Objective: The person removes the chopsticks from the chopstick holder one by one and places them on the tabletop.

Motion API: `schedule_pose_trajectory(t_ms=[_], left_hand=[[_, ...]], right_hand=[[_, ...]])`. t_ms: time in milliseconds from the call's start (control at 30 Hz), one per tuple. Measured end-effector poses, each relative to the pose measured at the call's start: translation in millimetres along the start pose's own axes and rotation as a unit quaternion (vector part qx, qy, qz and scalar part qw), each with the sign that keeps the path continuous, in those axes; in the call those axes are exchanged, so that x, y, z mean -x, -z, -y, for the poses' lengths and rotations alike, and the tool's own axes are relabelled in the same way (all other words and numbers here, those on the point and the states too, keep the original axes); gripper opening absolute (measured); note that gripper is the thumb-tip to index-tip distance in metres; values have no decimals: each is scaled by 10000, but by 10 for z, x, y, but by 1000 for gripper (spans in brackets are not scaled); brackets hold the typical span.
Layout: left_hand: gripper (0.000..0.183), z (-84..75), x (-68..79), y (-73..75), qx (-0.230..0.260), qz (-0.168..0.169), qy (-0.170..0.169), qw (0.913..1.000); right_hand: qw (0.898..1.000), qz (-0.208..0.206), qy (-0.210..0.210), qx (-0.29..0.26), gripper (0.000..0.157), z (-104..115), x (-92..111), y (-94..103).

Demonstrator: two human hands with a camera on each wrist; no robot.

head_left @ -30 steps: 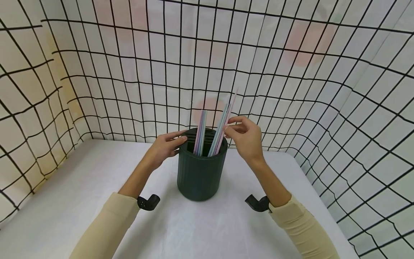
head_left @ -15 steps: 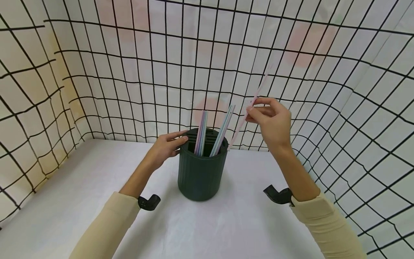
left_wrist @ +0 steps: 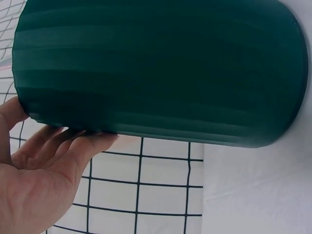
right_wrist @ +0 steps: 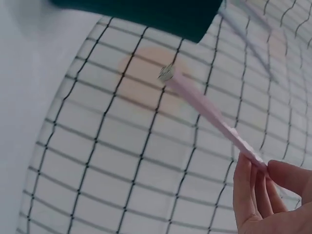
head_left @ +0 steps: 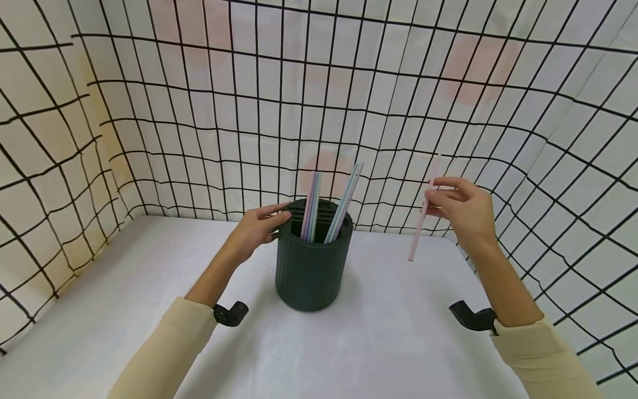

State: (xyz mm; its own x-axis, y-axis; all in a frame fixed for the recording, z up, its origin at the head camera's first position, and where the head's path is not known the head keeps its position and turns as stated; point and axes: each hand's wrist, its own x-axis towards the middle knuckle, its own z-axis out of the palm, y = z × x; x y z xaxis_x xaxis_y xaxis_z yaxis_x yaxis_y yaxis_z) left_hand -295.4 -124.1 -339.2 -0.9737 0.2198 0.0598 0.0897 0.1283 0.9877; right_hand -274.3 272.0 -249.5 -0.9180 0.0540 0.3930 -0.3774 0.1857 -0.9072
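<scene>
A dark green ribbed pen holder (head_left: 309, 282) with several slots stands upright on the white table. My left hand (head_left: 256, 230) holds its left side near the rim, the thumb at the rim and the fingers against the outer wall (left_wrist: 87, 144). My right hand (head_left: 463, 213), to the right of the holder, pinches a slim pale pink stick (head_left: 417, 235) between thumb and fingertips. The stick's lower end hangs above the table, angled down to the left. In the right wrist view its near end (right_wrist: 166, 73) looks flat and mottled. Two bunches of pastel sticks (head_left: 343, 205) lean inside the holder.
Black wire grid panels (head_left: 224, 138) enclose the table (head_left: 384, 332) at the back and both sides, with pale fabric behind them. A black wrist camera (head_left: 231, 313) sits on my left wrist, another (head_left: 473, 317) on my right.
My right hand has drawn the pink stick up out of the holder, carried it right, then lowered it. My left hand has stayed on the holder.
</scene>
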Motion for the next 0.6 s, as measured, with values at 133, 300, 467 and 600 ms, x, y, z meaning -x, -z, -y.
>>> schedule_pose_trajectory(t_ms=[133,300,467,600], left_hand=[[54,4,-2,8,-19,-57,29,10000],[53,12,4,1,86,-23,23,10000],[53,24,5,2,136,3,10,9999],[53,22,5,4,127,-9,-41,9999]], right_hand=[[9963,11,-533,679,40,-225,10,241],[9838,-35,-1005,1486,32,-551,66,552],[9718,111,-1367,1920,32,-898,172,839],[9638,207,-1702,2041,49,-1164,237,1046]])
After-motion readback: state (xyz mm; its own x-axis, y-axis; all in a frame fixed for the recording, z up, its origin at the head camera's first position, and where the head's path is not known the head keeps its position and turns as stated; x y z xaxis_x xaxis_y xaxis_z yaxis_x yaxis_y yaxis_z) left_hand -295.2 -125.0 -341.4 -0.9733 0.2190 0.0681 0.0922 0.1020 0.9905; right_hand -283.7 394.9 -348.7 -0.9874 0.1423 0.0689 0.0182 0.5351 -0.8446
